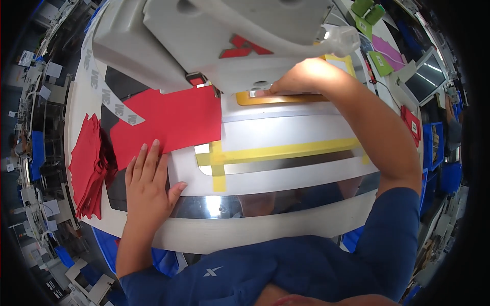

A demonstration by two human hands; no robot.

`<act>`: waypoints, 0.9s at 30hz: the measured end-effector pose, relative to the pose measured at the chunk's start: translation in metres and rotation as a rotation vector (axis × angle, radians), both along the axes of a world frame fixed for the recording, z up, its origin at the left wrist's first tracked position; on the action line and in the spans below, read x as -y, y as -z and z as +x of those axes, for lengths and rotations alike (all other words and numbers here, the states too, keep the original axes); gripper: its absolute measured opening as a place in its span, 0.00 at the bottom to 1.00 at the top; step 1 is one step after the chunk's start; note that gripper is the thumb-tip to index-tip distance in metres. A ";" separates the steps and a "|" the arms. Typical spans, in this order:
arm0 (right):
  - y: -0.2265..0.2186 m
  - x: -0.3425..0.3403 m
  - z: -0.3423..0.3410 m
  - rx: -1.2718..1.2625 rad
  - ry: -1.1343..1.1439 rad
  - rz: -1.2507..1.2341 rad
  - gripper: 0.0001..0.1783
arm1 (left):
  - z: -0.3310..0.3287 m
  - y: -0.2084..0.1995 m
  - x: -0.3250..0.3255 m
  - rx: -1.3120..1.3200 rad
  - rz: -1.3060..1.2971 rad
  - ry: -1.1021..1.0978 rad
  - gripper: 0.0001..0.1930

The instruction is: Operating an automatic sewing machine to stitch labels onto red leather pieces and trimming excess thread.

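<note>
The machine [204, 41] stands above a white sheet [286, 131]. The red cloth [173, 120] lies partly under the machine's near side; left of the machine sits a red pile [87, 168]. Before the machine, the left hand [148, 186] lies flat, ungripping, fingertips on the cloth. The right hand [301, 76] reaches beside the machine; its grip cannot be told.

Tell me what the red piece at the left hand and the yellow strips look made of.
Red piece: probably fabric, matte; its surface shows no shine, though no weave is discernible. Yellow strips: likely thin, fairly matte adhesive tape; they lie flat and cross at a corner.
</note>
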State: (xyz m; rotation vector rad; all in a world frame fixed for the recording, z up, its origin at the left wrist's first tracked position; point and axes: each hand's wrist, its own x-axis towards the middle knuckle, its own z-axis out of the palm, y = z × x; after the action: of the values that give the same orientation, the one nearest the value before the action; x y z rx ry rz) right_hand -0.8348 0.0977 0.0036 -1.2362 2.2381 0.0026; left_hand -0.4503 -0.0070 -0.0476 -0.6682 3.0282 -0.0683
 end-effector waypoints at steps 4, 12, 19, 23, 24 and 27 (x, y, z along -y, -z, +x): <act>0.016 0.006 -0.007 -0.005 0.155 0.077 0.33 | -0.005 0.007 -0.003 -0.020 0.043 0.068 0.42; 0.028 -0.045 0.051 -0.312 -0.176 -0.430 0.14 | -0.002 0.022 -0.012 -0.115 0.083 0.064 0.41; 0.063 -0.075 0.121 -0.336 -0.693 -0.686 0.15 | -0.007 0.021 -0.011 -0.085 0.112 0.092 0.42; 0.064 -0.073 0.119 -0.364 -0.735 -0.675 0.17 | -0.007 0.021 -0.012 -0.066 0.097 0.078 0.43; 0.066 -0.074 0.120 -0.372 -0.735 -0.700 0.15 | -0.007 0.021 -0.012 -0.064 0.097 0.092 0.43; 0.067 -0.075 0.117 -0.416 -0.729 -0.707 0.13 | -0.007 0.019 -0.012 -0.060 0.073 0.090 0.43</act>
State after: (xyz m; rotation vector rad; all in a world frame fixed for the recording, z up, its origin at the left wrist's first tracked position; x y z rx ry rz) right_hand -0.7175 0.1724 -0.0635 -2.5833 2.0213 -0.2957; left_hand -0.4577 0.0053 -0.0661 -0.5382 3.0997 0.0610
